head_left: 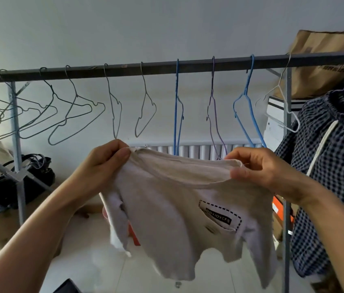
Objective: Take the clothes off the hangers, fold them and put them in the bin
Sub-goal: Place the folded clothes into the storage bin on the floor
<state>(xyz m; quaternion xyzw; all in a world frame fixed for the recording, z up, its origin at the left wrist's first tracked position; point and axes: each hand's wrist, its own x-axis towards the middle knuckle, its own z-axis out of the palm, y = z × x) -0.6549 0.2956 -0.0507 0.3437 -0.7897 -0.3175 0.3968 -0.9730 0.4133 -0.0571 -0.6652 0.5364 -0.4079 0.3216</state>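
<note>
Both hands pinch the beige shirt [179, 208] at its collar, left hand [101, 163] and right hand [264, 168]. Bare hangers [145, 102] hang on the rail [158, 67] behind.

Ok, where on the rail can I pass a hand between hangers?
Clear gaps: between the grey wire hanger and the edge-on blue hanger, and from there to the purple hanger. Crowded at the left end's overlapping hangers and by the checked garment.

A brown paper bag [323, 60] is sitting up high at the right, behind the rack's rail [124, 69], with pale boxes [274, 127] stacked beneath it. A black handbag [33, 172] is lying low at the left, and a white radiator [198, 150] is standing against the far wall.
</note>
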